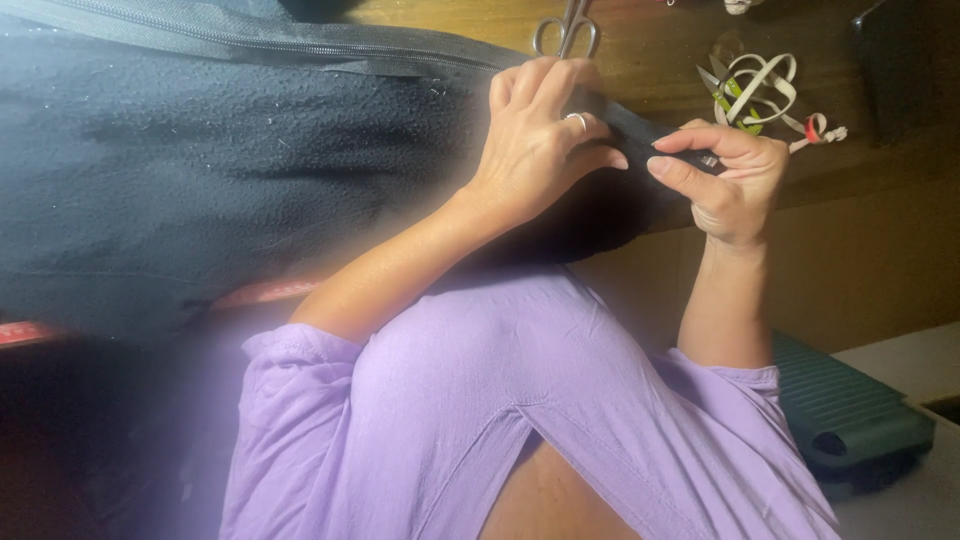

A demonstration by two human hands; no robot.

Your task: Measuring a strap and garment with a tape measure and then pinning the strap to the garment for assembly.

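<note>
Two hands pinching black zipper tape (640, 130) at table edge, left hand (535, 140), right hand (735, 175)

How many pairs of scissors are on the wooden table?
2: steel scissors at the top edge above the left hand; small green-handled snips beside the right hand, partly under cream tape. Others may be hidden.

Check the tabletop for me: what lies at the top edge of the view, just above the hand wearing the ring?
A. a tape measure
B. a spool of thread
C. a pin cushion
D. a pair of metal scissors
D: a pair of metal scissors lies on the wooden table, its finger loops just above the left hand, which pinches the black zipper strip together with the right hand.
</note>
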